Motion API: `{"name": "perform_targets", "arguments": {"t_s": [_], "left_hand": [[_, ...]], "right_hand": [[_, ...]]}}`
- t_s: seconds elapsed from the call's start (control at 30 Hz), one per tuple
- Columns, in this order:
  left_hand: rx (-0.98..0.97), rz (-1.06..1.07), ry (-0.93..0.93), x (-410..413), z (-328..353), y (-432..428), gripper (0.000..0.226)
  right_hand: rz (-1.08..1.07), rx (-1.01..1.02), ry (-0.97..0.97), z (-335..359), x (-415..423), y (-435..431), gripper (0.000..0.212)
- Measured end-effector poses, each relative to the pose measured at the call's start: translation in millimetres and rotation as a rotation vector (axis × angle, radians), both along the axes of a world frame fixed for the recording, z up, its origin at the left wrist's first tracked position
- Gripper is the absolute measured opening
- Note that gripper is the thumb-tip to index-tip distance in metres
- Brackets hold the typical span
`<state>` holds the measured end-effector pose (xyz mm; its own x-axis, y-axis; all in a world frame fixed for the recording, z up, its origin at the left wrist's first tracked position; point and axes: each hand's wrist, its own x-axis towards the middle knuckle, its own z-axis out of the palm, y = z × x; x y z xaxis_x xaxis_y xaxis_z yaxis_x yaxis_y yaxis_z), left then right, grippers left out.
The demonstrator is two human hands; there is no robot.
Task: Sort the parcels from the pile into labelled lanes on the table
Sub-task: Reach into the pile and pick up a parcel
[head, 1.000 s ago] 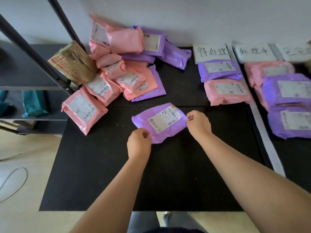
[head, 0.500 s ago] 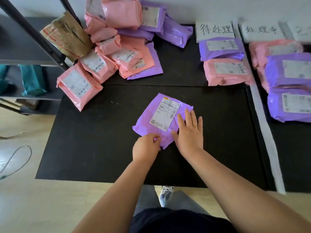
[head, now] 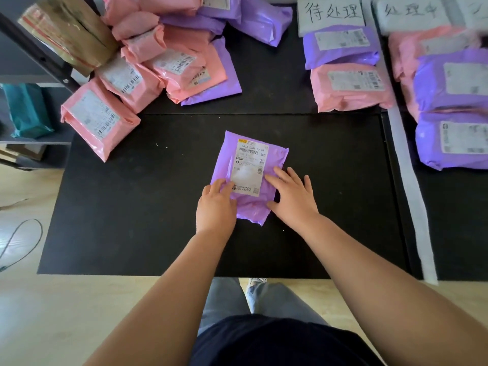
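The flat purple plastic parcel (head: 248, 178) has turned label-upright in the middle of the black table (head: 126, 212), with the right hand (head: 290, 196) lying flat and unclenched on it and the left hand (head: 216, 204) on its corner, grasp unclear; this seems the label-reading step, and next it needs lifting toward a white paper lane sign (head: 331, 15).
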<state>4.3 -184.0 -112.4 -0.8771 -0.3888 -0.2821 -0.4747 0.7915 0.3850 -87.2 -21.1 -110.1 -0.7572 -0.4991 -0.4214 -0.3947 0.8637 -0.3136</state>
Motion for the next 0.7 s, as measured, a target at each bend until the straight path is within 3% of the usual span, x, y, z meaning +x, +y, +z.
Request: {"name": "perform_targets", "arguments": {"t_s": [0.23, 0.47, 0.7], "left_hand": [[0.010, 0.004, 0.047, 18.5, -4.2, 21.3, 0.045], [0.032, 0.001, 0.103, 19.4, -5.0, 14.8, 0.037], [0.166, 0.150, 0.181, 8.8, 2.1, 9.9, 0.022]], "right_hand": [[-0.032, -0.028, 0.008, -2.3, -11.9, 10.3, 0.057], [-0.052, -0.060, 0.007, -6.7, -10.4, 10.8, 0.062], [-0.061, -0.077, -0.021, -4.1, -8.8, 14.5, 0.064]]}}
